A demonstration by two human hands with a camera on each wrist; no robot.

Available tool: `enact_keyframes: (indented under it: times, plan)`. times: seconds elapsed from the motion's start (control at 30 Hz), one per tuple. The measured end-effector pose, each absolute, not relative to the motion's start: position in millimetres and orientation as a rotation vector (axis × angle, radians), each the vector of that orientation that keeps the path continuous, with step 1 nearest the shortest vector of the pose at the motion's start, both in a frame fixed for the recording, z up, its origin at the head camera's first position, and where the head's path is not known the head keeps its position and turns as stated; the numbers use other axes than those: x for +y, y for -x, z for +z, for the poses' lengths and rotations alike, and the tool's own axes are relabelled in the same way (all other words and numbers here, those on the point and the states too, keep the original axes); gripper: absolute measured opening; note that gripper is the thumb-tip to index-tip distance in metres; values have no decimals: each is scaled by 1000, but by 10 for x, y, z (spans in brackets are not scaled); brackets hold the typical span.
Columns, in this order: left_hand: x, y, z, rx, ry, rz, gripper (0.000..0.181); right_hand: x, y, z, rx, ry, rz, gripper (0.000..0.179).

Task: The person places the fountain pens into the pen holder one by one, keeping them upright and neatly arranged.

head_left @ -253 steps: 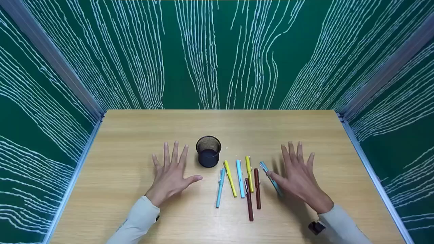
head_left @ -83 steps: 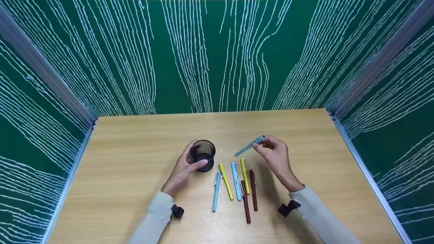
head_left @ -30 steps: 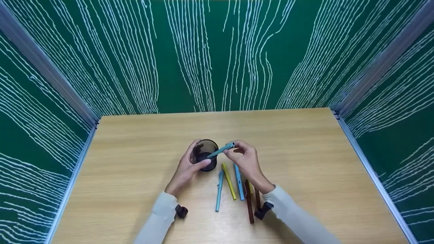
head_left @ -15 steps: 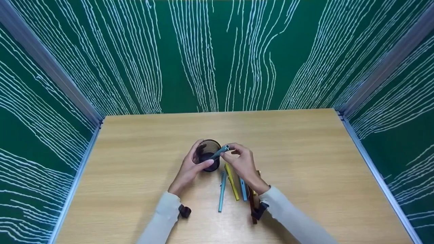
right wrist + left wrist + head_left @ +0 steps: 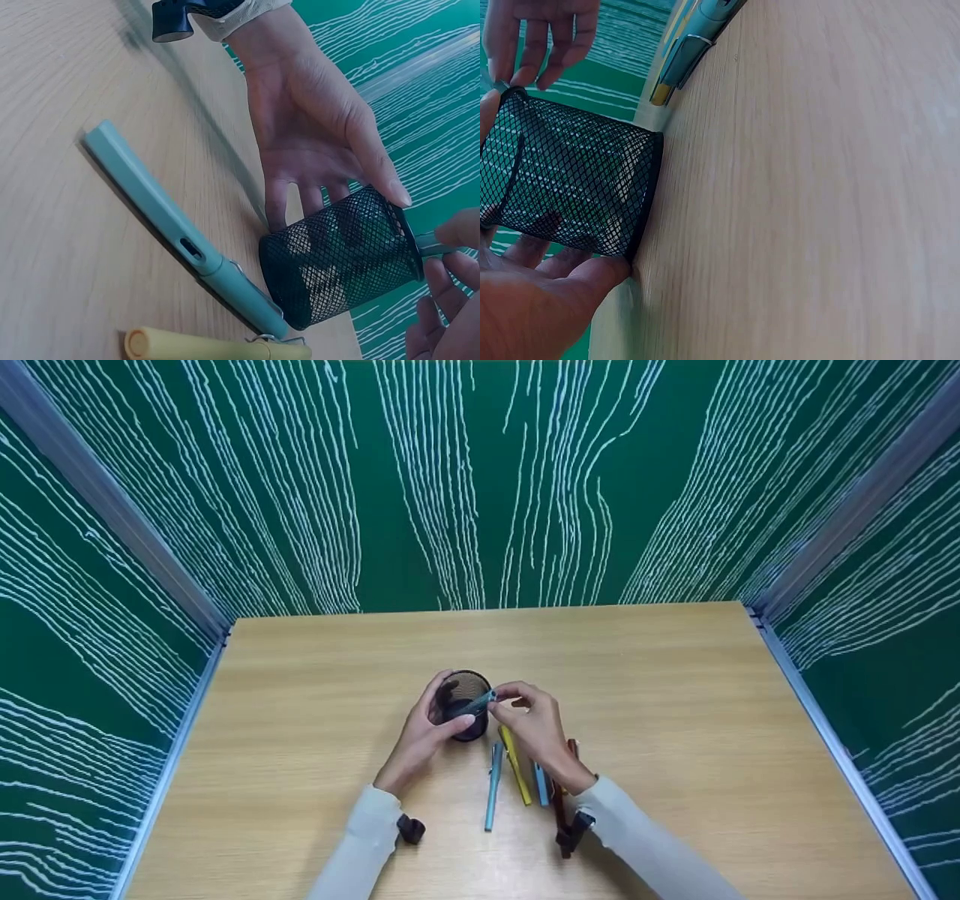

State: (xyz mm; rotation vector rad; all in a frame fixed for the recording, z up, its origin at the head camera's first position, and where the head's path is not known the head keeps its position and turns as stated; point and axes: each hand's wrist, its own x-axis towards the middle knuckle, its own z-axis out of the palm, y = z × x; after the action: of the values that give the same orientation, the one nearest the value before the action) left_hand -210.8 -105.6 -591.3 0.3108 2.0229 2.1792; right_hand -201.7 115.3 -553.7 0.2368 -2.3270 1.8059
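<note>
My left hand (image 5: 418, 739) grips a black mesh pen cup (image 5: 468, 684) from its left side, the thumb across the near rim. In the right wrist view the cup (image 5: 337, 259) stands on its base on the table. Thumb and fingers of my right hand (image 5: 536, 725) pinch the top end of a teal pen (image 5: 478, 705) at the cup's right rim. Most of that pen slants down inside the cup. Just in front lie another teal pen (image 5: 493, 789) and a yellow pen (image 5: 515, 765). A light blue pen (image 5: 541, 786) is partly hidden under the right forearm.
Dark red pens (image 5: 558, 810) lie beneath the right wrist, mostly covered by it and the wrist camera (image 5: 576, 831). The wooden table (image 5: 315, 660) is bounded by green walls (image 5: 420, 547) with wavy white lines.
My left hand has taken hold of the cup. The right hand has picked up the rightmost teal pen, carried it left and lowered it into the cup, deeper than half a second ago.
</note>
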Motion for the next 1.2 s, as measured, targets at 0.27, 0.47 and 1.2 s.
enact_keyframes:
  times: [0.27,0.47,1.2]
  plan:
    - [-1050,2101,-5903,2037,-299,2173,91,1263,1959,-5556,-2353,-182,1801,14]
    - [-1034,2096,-5902,2036,-270,2169,92,1430,1872,-5574,-2404,-198,1750,14]
    - [-1046,2092,-5892,1995,-261,2190,92,1948,1529,-5596,-2523,-161,1662,16]
